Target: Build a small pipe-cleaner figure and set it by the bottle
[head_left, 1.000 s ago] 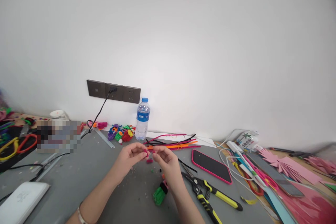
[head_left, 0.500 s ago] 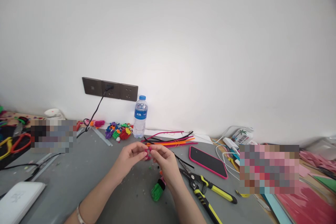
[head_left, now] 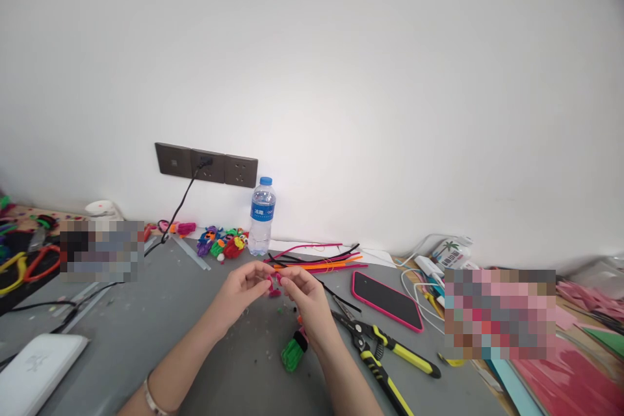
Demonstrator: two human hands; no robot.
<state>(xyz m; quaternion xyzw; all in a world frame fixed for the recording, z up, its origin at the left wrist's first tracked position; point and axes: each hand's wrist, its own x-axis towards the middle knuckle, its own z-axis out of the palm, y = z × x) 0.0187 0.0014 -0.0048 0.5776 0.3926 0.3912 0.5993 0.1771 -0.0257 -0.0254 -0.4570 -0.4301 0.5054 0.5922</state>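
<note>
Head view, left hand: thumb and fingertips pinched together on a small magenta fuzzy piece (head_left: 279,278); left hand (head_left: 245,291), bracelet (head_left: 152,399) at wrist.
Head view, right hand: right hand (head_left: 305,292) clamped on same piece, thumb against fingers, hands nearly meeting.
Magenta piece: between both sets of fingertips, above gray tabletop (head_left: 195,302); exact shape too small to tell.
Green-bottomed figure (head_left: 292,353): on tabletop, beside right wrist, partly hidden.
Pipe cleaners (head_left: 336,267): pink, orange, black, lying beyond hands.
Pliers (head_left: 359,342): yellow-black handles, spread, right of right forearm.
Smartphone (head_left: 387,301): pink case, lying near pliers.
Water bottle (head_left: 261,227): upright, blue cap, beside colorful pipe-cleaner figures (head_left: 234,246).
</note>
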